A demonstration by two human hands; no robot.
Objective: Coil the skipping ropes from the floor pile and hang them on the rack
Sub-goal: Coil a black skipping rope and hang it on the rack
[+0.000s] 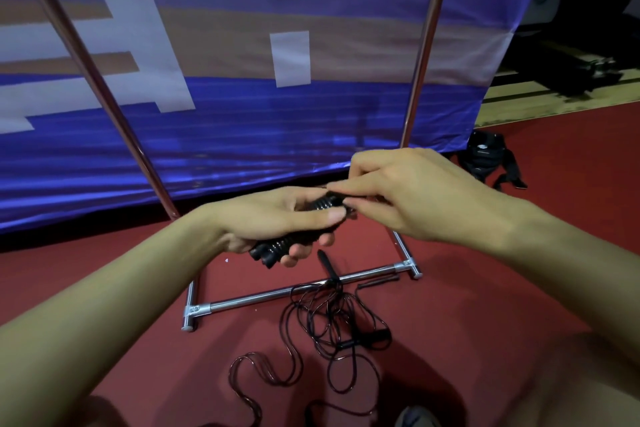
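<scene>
The left hand (277, 222) is curled round a pair of black ribbed rope handles (294, 241), thumb laid along the top and fingertips showing underneath; the handle ends stick out toward 7 o'clock. The right hand (408, 194) meets it from 3 o'clock, its thumb and forefinger pinching something dark at the upper end of the handles, probably the rope itself, though motion blur hides the detail.

Below the hands, toward 6 o'clock, the pile of skipping ropes (332, 326) lies loose on the floor, thin black cord tangled in loops, with one strand (256, 378) snaking off toward 7 o'clock. One handle (327, 263) from the pile lies across the low bar of the rack (263, 298), whose chrome base frame sits on the floor just beyond the tangle. Two chrome uprights (424, 42) rise from it toward 11 and 1 o'clock.

Behind the rack hangs a purple and tan banner (225, 121). At 2 o'clock a black bag (485, 156) sits on the red floor (519, 270), with pale wooden boards (519, 100) further back.
</scene>
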